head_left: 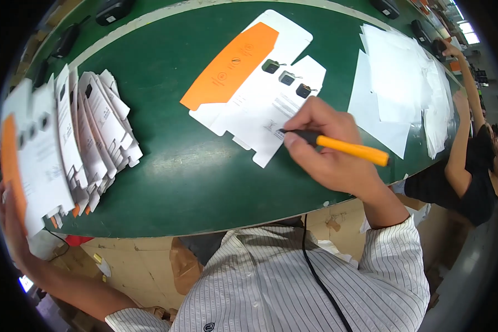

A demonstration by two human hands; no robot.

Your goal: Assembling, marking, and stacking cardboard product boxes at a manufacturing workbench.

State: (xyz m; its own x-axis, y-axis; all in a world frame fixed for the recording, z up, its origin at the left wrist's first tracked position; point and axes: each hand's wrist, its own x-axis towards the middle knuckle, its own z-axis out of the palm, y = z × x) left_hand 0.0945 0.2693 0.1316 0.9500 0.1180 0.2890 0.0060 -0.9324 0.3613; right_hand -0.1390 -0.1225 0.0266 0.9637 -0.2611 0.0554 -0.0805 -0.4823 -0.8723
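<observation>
One green bench (177,182); one flat white-and-orange carton blank (249,83) at its centre, three small dark square pieces (286,78) in a row on it; one fanned stack of like blanks (88,138) at left, left hand (11,232) behind its near end, fingers hidden, grip uncertain; one loose heap of white sheets (404,83) at right; one orange pen (337,146), right hand (329,146) fingers closed around it, tip on the blank; another person's arm (462,149) beyond the right edge.

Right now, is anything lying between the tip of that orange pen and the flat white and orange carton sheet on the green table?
Nothing visible. The right hand holds the orange pen with its dark tip already down on the white part of the flat carton sheet. The three small dark parts on the sheet sit beyond the tip, not under it.
</observation>
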